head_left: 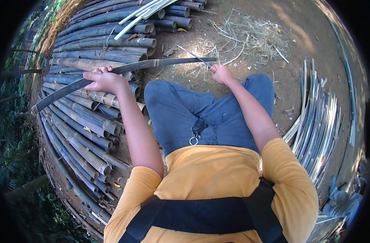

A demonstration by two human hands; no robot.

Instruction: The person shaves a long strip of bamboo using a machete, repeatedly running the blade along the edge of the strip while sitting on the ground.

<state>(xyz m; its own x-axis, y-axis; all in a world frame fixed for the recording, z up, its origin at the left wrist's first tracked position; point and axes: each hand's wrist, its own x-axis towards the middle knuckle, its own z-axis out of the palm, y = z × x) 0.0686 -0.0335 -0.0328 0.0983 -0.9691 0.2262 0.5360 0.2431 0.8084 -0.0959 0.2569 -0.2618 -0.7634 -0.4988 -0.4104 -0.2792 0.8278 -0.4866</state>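
A long, dark split bamboo strip [137, 66] runs across in front of me, from the far left to just past my right knee. My left hand [103, 81] is closed around it, partway along its length. In my right hand [223, 74] is the handle of a knife [195, 56]. Its thin blade points away and to the left, crossing the strip near the right end. Whether the edge has entered the bamboo, I cannot tell.
Bamboo poles [108, 52] lie stacked along the left, with pale split strips [146, 14] on top. A heap of shavings [253, 36] covers the ground ahead. To the right lies a bundle of thin bamboo strips [316, 121]. My bent legs [181, 105] are under the work.
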